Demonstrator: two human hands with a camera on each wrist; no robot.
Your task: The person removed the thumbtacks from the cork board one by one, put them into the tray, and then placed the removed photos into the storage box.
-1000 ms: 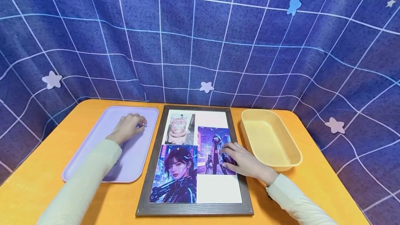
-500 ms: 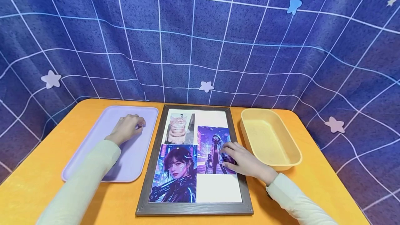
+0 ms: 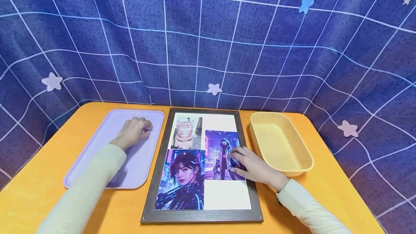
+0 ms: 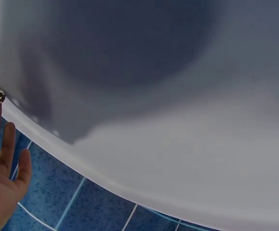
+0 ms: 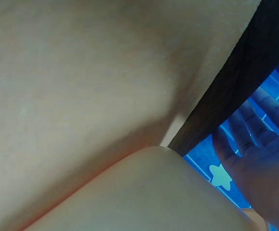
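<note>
Over the upper right of a lilac tray, my left hand bends its fingers and pinches a small shiny metal piece; its exact kind is too small to tell. In the middle lies a dark picture frame with a white board inside. It bears a cat photo, a picture of a dark-haired figure and a picture of a hooded figure. My right hand rests at the right edge of the hooded picture, fingers loosely bent. A small dark-headed pin shows at the cat photo's top.
To the right of the frame stands a yellow plastic basin. All of these sit on an orange tabletop. Behind it hangs a blue gridded curtain with star shapes, close to the table's back edge.
My left hand's fingers shift slightly around the small metal piece. The right hand stays at the hooded picture, and the head view drifts a little.
</note>
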